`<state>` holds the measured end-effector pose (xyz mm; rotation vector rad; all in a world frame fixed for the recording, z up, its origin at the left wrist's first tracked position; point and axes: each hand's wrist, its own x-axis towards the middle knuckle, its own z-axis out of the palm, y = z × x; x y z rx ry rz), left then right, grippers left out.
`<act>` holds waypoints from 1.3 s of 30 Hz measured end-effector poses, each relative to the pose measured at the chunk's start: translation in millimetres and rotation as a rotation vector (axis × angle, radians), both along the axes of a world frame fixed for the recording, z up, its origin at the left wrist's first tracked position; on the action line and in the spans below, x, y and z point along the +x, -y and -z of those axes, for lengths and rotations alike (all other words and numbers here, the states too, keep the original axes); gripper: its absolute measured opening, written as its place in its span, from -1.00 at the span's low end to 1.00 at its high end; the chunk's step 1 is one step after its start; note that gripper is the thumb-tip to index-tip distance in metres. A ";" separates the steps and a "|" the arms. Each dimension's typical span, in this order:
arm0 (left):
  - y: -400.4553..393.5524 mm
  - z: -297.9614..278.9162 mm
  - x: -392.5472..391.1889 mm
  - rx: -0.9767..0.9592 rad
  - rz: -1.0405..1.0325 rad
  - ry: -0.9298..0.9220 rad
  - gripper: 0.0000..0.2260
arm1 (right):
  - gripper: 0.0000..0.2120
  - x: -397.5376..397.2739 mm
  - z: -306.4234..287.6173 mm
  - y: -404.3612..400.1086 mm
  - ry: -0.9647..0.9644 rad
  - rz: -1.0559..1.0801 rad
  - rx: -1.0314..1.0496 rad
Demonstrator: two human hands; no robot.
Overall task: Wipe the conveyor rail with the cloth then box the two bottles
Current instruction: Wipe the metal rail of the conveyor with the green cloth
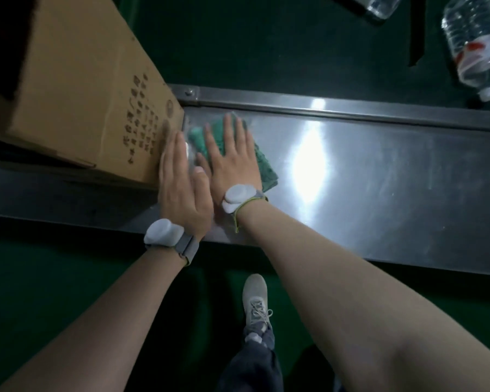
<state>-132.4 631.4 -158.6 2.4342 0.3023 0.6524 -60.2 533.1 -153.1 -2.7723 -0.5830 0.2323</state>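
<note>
A green cloth (262, 162) lies flat on the shiny steel conveyor rail (379, 176). My right hand (232, 157) presses on the cloth with its fingers spread, palm down. My left hand (178, 182) is flat and upright against the side of a brown cardboard box (91, 89), which stands on the rail at the left. Two clear plastic bottles lie on the dark green belt beyond the rail: one with a red-and-white label and white cap (475, 49) at the far right, another (379, 4) cut off by the top edge.
A raised steel lip (323, 108) runs along the rail's far edge. A black strip (416, 32) lies on the belt between the bottles. Below the rail are a green floor and my grey shoe (256, 301).
</note>
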 end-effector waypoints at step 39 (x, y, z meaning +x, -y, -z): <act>243.7 -22.6 25.6 0.128 0.213 -0.566 -0.40 | -0.36 -13.3 -13.5 352.4 0.094 0.499 -0.025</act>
